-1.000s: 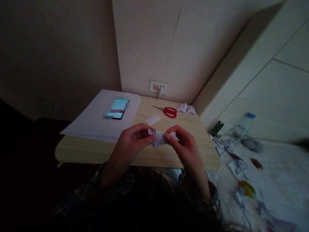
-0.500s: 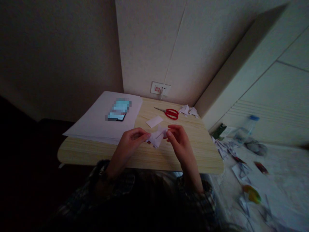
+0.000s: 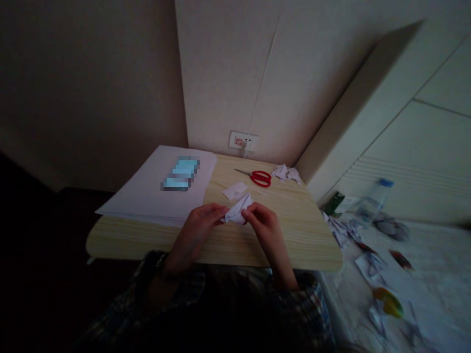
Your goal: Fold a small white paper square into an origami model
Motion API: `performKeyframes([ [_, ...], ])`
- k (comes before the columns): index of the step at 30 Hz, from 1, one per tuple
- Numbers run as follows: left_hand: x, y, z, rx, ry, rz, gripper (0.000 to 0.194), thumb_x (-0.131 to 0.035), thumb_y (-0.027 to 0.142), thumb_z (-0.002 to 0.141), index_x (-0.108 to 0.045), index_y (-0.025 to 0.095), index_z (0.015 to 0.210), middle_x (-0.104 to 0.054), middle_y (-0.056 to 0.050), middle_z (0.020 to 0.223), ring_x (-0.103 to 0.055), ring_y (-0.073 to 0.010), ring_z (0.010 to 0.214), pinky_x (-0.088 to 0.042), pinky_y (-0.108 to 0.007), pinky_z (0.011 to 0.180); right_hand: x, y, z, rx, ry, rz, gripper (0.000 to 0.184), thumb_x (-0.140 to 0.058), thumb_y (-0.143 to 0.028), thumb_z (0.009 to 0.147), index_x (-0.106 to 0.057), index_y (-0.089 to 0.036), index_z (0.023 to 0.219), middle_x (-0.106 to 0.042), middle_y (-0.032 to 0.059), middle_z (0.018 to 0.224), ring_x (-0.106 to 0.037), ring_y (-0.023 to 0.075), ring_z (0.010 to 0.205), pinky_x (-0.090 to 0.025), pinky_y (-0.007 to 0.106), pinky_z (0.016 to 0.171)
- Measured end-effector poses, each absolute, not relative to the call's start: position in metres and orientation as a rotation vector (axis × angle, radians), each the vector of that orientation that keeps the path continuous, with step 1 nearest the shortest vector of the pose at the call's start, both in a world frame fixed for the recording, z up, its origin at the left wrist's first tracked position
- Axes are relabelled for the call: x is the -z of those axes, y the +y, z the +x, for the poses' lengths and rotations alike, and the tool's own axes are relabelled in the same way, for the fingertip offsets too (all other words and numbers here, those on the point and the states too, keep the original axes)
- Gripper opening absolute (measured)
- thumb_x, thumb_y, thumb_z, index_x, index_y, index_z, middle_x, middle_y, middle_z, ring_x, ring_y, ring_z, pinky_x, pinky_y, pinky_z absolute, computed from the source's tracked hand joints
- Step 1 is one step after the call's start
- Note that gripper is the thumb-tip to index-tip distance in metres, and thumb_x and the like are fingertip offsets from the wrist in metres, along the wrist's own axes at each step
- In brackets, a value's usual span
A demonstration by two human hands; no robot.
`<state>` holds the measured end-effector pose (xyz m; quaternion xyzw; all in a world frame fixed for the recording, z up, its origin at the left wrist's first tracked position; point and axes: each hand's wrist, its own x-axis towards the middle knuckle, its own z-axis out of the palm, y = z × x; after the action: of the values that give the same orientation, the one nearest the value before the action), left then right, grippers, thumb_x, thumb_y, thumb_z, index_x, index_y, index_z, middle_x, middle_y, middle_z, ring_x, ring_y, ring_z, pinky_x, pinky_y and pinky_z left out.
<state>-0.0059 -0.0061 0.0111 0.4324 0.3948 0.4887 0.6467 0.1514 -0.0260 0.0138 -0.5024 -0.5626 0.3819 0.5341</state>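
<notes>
Both of my hands pinch a small folded piece of white paper (image 3: pixel 238 210) above the wooden table. My left hand (image 3: pixel 200 223) grips its left end between thumb and fingers. On the right side, the thumb and fingers of my right hand (image 3: pixel 263 223) close on its lower edge. Just beyond the folded paper lies a small flat paper slip (image 3: pixel 234 190). Red-handled scissors (image 3: pixel 260 178) rest farther back, blades pointing left. Folded paper pieces (image 3: pixel 286 173) sit at the table's back right corner.
Large white sheets (image 3: pixel 136 191) cover the table's left part, with a phone (image 3: pixel 181 174) on top. A wall socket (image 3: pixel 243 141) holds a plug behind the wooden table (image 3: pixel 305 240). At right, a plastic bottle (image 3: pixel 375 201) and scattered papers lie on a pale surface.
My right hand has moved left and closed in on the folded paper's lower edge. The paper has turned and looks narrower. The view has shifted slightly.
</notes>
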Motion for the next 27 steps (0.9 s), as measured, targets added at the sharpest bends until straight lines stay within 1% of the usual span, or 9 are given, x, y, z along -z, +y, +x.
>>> performKeyframes([
  [4,-0.017,-0.009,-0.006,-1.086,0.931,0.942,0.017,-0.076,0.031,0.059,-0.069,0.017,0.062,-0.067,0.0,0.065,-0.059,-0.0144,0.07,-0.047,-0.025,0.073,-0.016,-0.028,0.15,-0.872,-1.351,-1.241,0.022,-0.063,-0.033,0.075,-0.056,-0.02,0.059,-0.056,-0.0026,0.057,-0.052,0.0133,0.059,-0.04,0.026,0.061],
  [8,-0.017,-0.009,-0.007,-1.042,0.975,0.959,0.022,-0.079,0.033,0.055,-0.07,0.015,0.062,-0.069,0.0,0.065,-0.06,-0.0151,0.069,-0.047,-0.026,0.073,-0.018,-0.029,0.15,-0.829,-1.363,-1.262,0.023,-0.063,-0.033,0.075,-0.055,-0.02,0.058,-0.054,-0.003,0.056,-0.05,0.0131,0.059,-0.038,0.026,0.061],
  [11,-0.013,-0.007,-0.009,-1.012,0.992,0.983,0.019,-0.079,0.032,0.056,-0.071,0.016,0.064,-0.07,0.001,0.065,-0.06,-0.0146,0.067,-0.046,-0.026,0.072,-0.017,-0.029,0.15,-0.812,-1.382,-1.277,0.023,-0.062,-0.033,0.076,-0.055,-0.02,0.058,-0.054,-0.0029,0.057,-0.05,0.0133,0.059,-0.038,0.026,0.061],
  [16,-0.008,-0.005,-0.011,-0.994,1.04,1.082,0.014,-0.077,0.029,0.06,-0.07,0.018,0.06,-0.068,0.003,0.059,-0.058,-0.0141,0.062,-0.045,-0.025,0.066,-0.018,-0.03,0.151,-0.772,-1.416,-1.301,0.024,-0.061,-0.032,0.077,-0.054,-0.02,0.058,-0.052,-0.0032,0.056,-0.048,0.0133,0.058,-0.037,0.026,0.061],
  [19,-0.011,-0.004,-0.012,-0.999,1.043,1.149,0.014,-0.076,0.029,0.06,-0.067,0.018,0.057,-0.066,0.004,0.056,-0.058,-0.0139,0.06,-0.045,-0.025,0.063,-0.019,-0.031,0.15,-0.748,-1.437,-1.316,0.024,-0.061,-0.032,0.077,-0.055,-0.019,0.058,-0.054,-0.0028,0.057,-0.049,0.0136,0.059,-0.037,0.026,0.061],
  [23,-0.015,-0.003,-0.013,-1.045,1.059,1.234,0.017,-0.076,0.028,0.061,-0.064,0.017,0.056,-0.064,0.004,0.056,-0.058,-0.0134,0.06,-0.046,-0.024,0.065,-0.021,-0.032,0.149,-0.749,-1.457,-1.307,0.024,-0.063,-0.031,0.078,-0.055,-0.019,0.058,-0.054,-0.0026,0.057,-0.05,0.0137,0.06,-0.038,0.026,0.061],
  [27,-0.017,-0.003,-0.012,-1.042,1.07,1.252,0.022,-0.079,0.032,0.056,-0.063,0.017,0.056,-0.063,0.003,0.056,-0.058,-0.0137,0.059,-0.046,-0.024,0.062,-0.021,-0.033,0.148,-0.718,-1.456,-1.326,0.024,-0.064,-0.032,0.077,-0.056,-0.02,0.058,-0.054,-0.0026,0.057,-0.049,0.0137,0.059,-0.038,0.026,0.061],
])
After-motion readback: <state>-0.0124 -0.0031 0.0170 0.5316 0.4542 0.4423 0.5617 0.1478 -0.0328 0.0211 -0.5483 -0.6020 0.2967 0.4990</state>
